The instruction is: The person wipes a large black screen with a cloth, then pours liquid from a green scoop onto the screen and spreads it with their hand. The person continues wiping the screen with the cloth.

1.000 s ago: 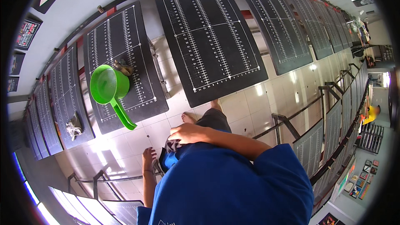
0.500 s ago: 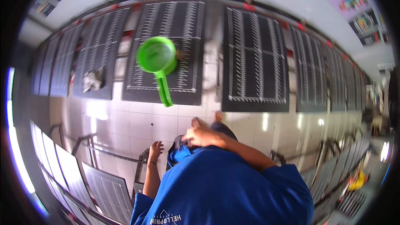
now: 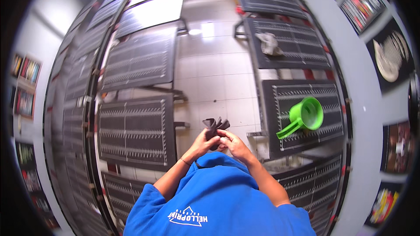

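Note:
In front of my waist, both hands meet at a dark glove [image 3: 213,126] with finger-like flaps sticking up. My left hand [image 3: 202,144] is closed on its lower left side. From the other side, the thumb and fingers of my right hand [image 3: 236,145] pinch its lower edge; the part between my fingers is hidden. A green plastic dipper [image 3: 295,119] with a long handle stands on a black board [image 3: 272,142] to my right, apart from both hands.
Rows of black boards with white marks [image 3: 138,126] flank a tiled aisle [image 3: 210,70] on my left and right. A crumpled pale cloth [image 3: 269,43] lies on a farther right board. Metal frame ends [image 3: 256,134] stick out into the aisle.
My view has turned left to look along the aisle. My left hand, hanging open before, and my right hand, at my waist before, have come together on the dark glove.

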Motion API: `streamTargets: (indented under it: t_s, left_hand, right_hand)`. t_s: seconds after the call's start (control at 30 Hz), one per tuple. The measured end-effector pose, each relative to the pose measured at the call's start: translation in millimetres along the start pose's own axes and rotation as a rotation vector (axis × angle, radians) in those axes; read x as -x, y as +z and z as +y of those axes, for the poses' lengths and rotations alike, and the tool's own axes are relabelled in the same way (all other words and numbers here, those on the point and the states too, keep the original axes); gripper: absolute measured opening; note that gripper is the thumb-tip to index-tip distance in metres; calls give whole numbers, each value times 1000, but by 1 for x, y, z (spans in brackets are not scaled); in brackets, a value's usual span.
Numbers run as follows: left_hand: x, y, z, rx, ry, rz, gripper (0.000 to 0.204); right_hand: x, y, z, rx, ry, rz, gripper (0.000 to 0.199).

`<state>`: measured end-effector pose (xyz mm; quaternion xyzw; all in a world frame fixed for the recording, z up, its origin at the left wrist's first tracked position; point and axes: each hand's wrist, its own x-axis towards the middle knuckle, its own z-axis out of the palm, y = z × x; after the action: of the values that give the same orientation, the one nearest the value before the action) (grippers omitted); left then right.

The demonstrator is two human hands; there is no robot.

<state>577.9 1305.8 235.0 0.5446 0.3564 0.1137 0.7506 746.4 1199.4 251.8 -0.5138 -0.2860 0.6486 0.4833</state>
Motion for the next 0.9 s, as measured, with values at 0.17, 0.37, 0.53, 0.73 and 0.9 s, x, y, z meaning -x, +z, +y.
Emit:
streamTargets:
  t_s: [0.17, 0.37, 0.53, 0.73, 0.9]
  left_hand:
    - [105, -76, -31, -339, 167, 865, 27]
    - [229, -175, -117, -393, 90, 1479, 30]
    - [141, -185, -45, -1061, -636, 1008, 72]
    - [-20, -192, 52, -1325, 119, 742, 56]
    - [-203, -37, 129, -964, 268, -178, 40]
  right_hand:
    - [8, 18, 13, 74, 124, -217, 46]
    - [22, 4, 16, 65, 188, -239, 39]
    - [33, -26, 6, 70, 120, -134, 37]
    - [52, -71, -46, -77, 66, 136, 37]
    - [50, -138, -101, 36, -256, 601, 25]
